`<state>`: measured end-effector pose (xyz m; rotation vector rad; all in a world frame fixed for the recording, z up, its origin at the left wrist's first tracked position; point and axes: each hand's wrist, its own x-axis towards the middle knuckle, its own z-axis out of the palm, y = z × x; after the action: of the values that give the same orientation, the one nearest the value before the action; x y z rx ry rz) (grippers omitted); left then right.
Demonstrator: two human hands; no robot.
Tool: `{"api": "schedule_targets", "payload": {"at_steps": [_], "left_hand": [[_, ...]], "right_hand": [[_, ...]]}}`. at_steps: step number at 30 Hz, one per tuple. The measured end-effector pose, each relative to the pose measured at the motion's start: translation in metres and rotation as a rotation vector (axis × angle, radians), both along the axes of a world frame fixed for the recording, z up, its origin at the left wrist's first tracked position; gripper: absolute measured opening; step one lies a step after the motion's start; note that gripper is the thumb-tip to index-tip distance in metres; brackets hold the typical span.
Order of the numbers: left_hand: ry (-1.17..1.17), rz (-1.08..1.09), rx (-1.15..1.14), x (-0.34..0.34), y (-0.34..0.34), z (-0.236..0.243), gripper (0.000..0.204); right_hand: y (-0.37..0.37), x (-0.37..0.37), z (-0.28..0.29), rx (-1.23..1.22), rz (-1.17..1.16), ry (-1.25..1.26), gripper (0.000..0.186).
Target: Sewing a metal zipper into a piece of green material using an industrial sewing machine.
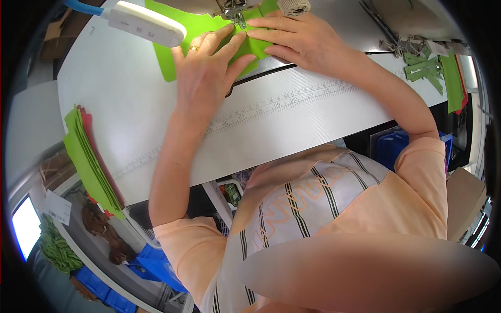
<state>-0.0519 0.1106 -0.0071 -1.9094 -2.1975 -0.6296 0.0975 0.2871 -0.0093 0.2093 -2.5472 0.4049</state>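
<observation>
Bright green fabric [163, 62] lies under the metal presser foot [240, 21] of a sewing machine at the top middle. My left hand [206, 68] rests on it just left of the foot, fingers spread and pressing down, with a ring on one finger. My right hand [300, 44] lies on the green fabric right of the foot, its fingers stretched toward the needle area and its fingertips close beside the foot. A white rounded device [143, 23] on a blue cable hangs above my left hand. The white table [271, 130] carries a printed ruler along its front.
Stacked green and red fabric pieces [86, 156] overhang the table's left edge; more [451, 83] hang at the right, beside small green zipper-like strips [422, 70]. Dark tools [381, 23] lie at upper right. Blue bins [156, 266], a lit screen [25, 227] and green bundles [57, 245] stand lower left.
</observation>
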Motion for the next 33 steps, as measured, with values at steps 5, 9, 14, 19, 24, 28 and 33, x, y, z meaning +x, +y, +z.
{"api": "schedule_targets", "payload": {"at_steps": [5,9,14,19,24,28,33], "left_hand": [[0.007,-0.008,0.03,-0.003,0.003,-0.002,0.035],[0.033,0.014,0.071,-0.007,0.008,-0.004,0.033],[0.094,0.005,0.108,-0.008,0.008,-0.004,0.03],[0.08,0.017,0.118,-0.008,0.009,-0.004,0.03],[0.021,0.01,0.074,-0.009,0.009,-0.005,0.031],[-0.015,0.01,0.045,-0.009,0.008,-0.006,0.032],[-0.015,0.008,0.057,-0.008,0.008,-0.007,0.031]], "right_hand": [[-0.003,0.0,0.001,0.093,-0.079,-0.106,0.038],[0.002,-0.006,0.005,0.137,-0.038,-0.037,0.039],[-0.002,-0.003,0.003,-0.015,-0.111,-0.157,0.036],[0.003,-0.006,0.003,0.131,-0.033,-0.032,0.04],[0.006,-0.003,0.001,0.195,-0.07,-0.176,0.038],[0.007,-0.011,-0.005,0.167,-0.067,-0.049,0.034],[-0.005,0.008,0.015,-0.01,-0.067,-0.011,0.031]]}}
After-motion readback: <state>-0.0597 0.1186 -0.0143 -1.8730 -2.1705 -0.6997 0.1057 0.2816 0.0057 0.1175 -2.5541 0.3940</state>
